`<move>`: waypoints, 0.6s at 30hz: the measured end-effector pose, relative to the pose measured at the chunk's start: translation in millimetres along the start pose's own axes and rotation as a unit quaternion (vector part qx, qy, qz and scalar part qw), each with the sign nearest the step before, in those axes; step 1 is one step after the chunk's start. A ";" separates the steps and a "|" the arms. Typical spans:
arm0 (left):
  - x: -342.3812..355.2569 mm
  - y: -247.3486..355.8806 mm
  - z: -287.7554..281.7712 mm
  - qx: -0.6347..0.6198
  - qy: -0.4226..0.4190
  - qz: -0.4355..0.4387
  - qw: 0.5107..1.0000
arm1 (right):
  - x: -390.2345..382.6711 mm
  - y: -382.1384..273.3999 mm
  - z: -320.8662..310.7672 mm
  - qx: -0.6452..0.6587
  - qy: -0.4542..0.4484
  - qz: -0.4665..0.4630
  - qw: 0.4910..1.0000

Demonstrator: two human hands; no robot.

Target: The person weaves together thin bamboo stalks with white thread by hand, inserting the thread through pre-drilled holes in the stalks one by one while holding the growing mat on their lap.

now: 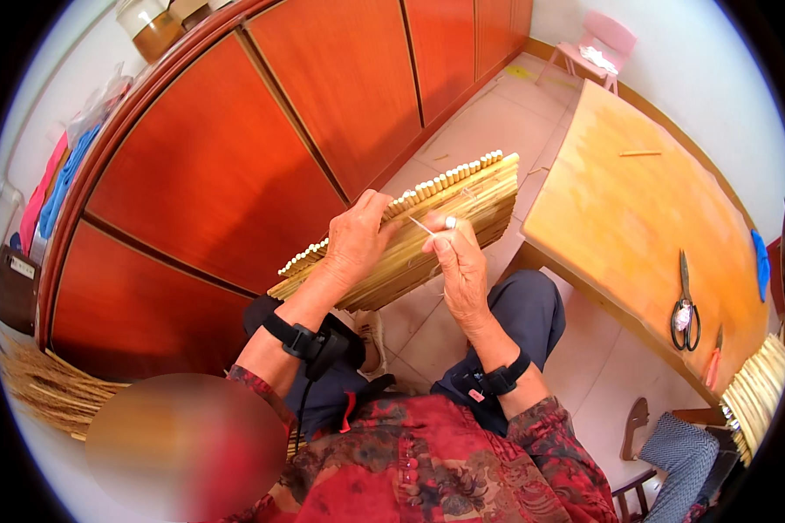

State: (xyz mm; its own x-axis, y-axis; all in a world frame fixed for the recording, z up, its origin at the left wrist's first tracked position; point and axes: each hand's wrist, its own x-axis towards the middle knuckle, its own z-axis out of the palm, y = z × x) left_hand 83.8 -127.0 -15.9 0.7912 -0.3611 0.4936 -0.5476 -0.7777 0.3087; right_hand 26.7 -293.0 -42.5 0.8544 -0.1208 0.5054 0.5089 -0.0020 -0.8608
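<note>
A mat of pale yellow plant stalks (462,205) laid side by side slants across in front of my knees, its cut ends lined up along the far edge. My left hand (358,237) grips that far edge near the middle, with its fingertips partly hidden behind the stalks. Over the mat's near side, my right hand (459,266) pinches a thin, pale, needle-like piece (420,226) between thumb and finger. Its tip points up and left toward the stalks. A white band (450,223) shows on a right finger.
Red cabinets (209,166) stand close on the left and ahead. On the wooden table (610,200) at right lie black scissors (685,305), a red-handled tool (714,359) and a short stalk (640,153). Another person's leg (685,462) and a stalk bundle (759,388) are lower right.
</note>
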 end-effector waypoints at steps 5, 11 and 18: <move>13.3 3.1 9.3 -0.005 -0.018 -0.005 1.000 | 13.1 1.4 13.5 0.220 -0.043 0.010 0.975; 27.6 -3.9 19.3 0.008 -0.087 -0.082 0.993 | -16.6 -21.8 20.4 0.124 -0.087 0.032 0.988; 39.4 7.6 33.1 0.016 -0.142 -0.079 0.987 | -14.4 -27.3 19.1 0.024 -0.059 -0.060 0.996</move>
State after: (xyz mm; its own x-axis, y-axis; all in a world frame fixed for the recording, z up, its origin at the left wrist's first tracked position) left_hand 119.8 -164.1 -21.0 0.9131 -0.3596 0.1922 -0.4055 -0.8503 0.3354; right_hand 2.5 -272.3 -25.1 0.7927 -0.0058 0.6096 0.6094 0.0386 -0.7920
